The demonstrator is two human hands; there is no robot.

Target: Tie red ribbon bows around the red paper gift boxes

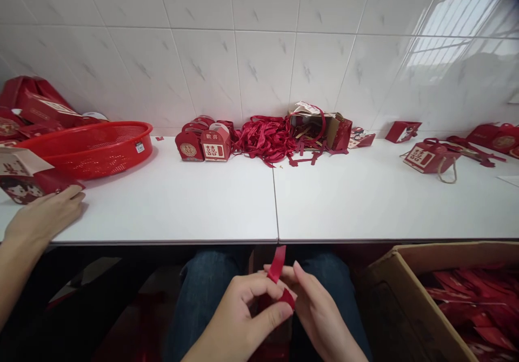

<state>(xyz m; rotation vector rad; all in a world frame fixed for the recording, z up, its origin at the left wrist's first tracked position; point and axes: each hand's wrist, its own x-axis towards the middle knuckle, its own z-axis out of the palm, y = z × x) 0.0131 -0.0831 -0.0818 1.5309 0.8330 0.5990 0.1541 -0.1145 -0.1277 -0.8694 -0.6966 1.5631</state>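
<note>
A short red ribbon (278, 262) is in the person's hands, above the lap and just in front of the white table (194, 205), close to the seam between its 2 tops. The left hand (255, 313) pinches the ribbon between thumb and fingers; a flat end sticks up past the knuckles and a curled part shows at the thumb tip. The right hand (322, 313) is beside it, half-curled, with its thumb raised and its fingertips behind the ribbon; whether these grip it, I cannot tell. Blue jeans (194, 297) show under both hands.

Near the wall, beyond the hands, a tangled heap of red ribbons (265, 138) lies between a cluster of red gift boxes (216, 143), 2 of them facing front, and a red paper bag (344, 135) with its open mouth showing more strips. Farther right on the table is a small red box with a rope handle (432, 156).

On the left, a co-worker's hand (48, 213) rests at a red carton with a pale flap (24, 186), in front of a red plastic basket (105, 156). Right of the lap, an open cardboard box (421, 308) holds red folded paper pieces (480, 300).
</note>
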